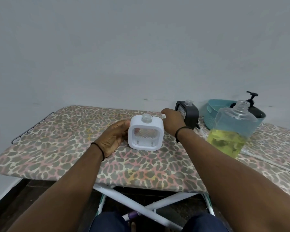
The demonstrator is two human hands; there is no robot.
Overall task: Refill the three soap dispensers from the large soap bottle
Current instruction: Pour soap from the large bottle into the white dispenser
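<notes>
A white square soap dispenser (145, 133) stands upright mid-board, its clear neck uncapped. My left hand (115, 137) grips its left side. My right hand (172, 122) hovers just behind and to the right of it, fingers curled, pinching a small white piece (163, 116) that is mostly hidden. A black square dispenser (188, 114), also uncapped, stands right behind that hand. The large clear soap bottle (233, 129) stands open at the right, with yellow soap in its lower part. A dark pump dispenser (253, 106) sits in the teal basket.
The leopard-print ironing board (74, 148) carries everything; its metal rest (32, 126) sticks out at the left end. A teal basket (213, 111) stands at the back right against the wall. Pale cords (266, 162) lie on the board right of the large bottle.
</notes>
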